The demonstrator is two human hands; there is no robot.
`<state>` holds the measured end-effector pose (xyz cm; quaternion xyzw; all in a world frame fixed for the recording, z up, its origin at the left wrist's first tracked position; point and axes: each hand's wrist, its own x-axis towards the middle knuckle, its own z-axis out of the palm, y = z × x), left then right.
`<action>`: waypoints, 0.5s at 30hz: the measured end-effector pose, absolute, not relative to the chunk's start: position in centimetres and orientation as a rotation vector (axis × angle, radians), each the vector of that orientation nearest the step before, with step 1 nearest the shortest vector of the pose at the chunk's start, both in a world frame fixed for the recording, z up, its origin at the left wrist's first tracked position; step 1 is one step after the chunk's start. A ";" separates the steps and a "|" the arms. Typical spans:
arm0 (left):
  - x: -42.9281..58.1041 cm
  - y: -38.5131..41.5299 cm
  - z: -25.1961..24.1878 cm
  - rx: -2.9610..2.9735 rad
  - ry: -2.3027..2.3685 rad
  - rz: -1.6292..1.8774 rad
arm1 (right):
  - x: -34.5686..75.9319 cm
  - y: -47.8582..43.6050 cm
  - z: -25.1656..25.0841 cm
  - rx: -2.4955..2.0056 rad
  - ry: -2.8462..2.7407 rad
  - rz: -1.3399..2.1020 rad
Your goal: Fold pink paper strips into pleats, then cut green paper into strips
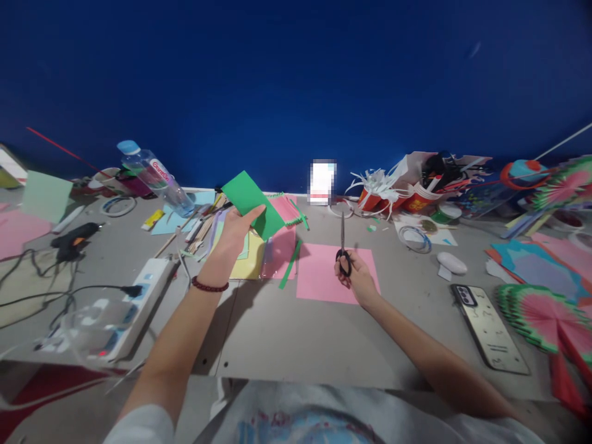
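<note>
My left hand (pixel 240 231) holds a green sheet of paper (pixel 252 200) above the left-centre of the table, with the thumb on top of it. Black-handled scissors (pixel 343 250) are in my right hand (pixel 354 274), their blades pointing away from me and looking closed. Beneath the right hand lies a pink sheet (pixel 324 287). A narrow green strip (pixel 290 265) rests just left of that sheet. Behind the green paper, a folded pink piece with green edges (pixel 287 209) shows in part.
A power strip (pixel 139 311), glue gun (pixel 76 242) and tilted bottle (pixel 160 179) are on the left. At right lie a phone (pixel 490 330), a white mouse (pixel 452 263) and pink-green paper fans (pixel 550 311). Red cups (pixel 414 200) with paper strips stand at the back.
</note>
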<state>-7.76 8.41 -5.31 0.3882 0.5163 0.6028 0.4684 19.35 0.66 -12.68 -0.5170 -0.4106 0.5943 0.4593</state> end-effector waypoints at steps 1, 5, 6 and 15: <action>-7.8 8.3 -5.2 0.961 1.268 1.473 | 19.3 0.7 -12.7 -1.276 -1.012 1.459; -7.8 8.3 -5.2 0.994 1.240 1.434 | 19.4 0.7 -12.7 -1.285 -1.012 1.447; -7.8 8.4 -5.3 0.994 1.236 1.436 | 19.4 0.7 -12.7 -1.284 -1.012 1.449; -6.2 7.9 -6.3 1.000 1.198 1.285 | 19.2 0.4 -12.4 -1.271 -1.092 1.480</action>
